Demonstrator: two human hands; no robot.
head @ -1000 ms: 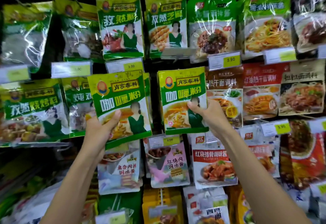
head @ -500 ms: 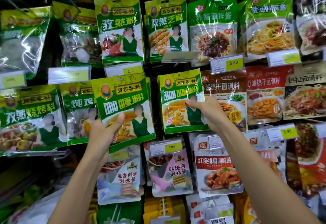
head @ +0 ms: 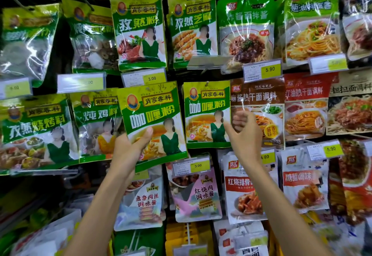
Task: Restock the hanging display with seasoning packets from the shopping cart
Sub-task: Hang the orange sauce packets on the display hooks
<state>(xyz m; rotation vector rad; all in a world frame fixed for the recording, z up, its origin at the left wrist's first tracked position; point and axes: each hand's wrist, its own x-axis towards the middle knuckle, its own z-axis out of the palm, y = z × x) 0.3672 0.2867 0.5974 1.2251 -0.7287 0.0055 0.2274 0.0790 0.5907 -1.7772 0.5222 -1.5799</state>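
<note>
Your left hand point(head: 128, 151) grips a green curry packet point(head: 153, 120) by its lower left corner, thumb pressed across the front. Your right hand point(head: 244, 134) holds nothing: fingers curled, thumb stretched toward the right edge of a matching packet point(head: 207, 112), which hangs from a hook point(head: 206, 83) just beyond.

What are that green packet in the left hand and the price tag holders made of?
The green packet in the left hand looks like glossy printed plastic film: light glints on its smooth, slightly bowed face. The price tag holder seems to be a clear hard plastic sleeve over a paper label, judging by its sheen, though that is uncertain.
</note>
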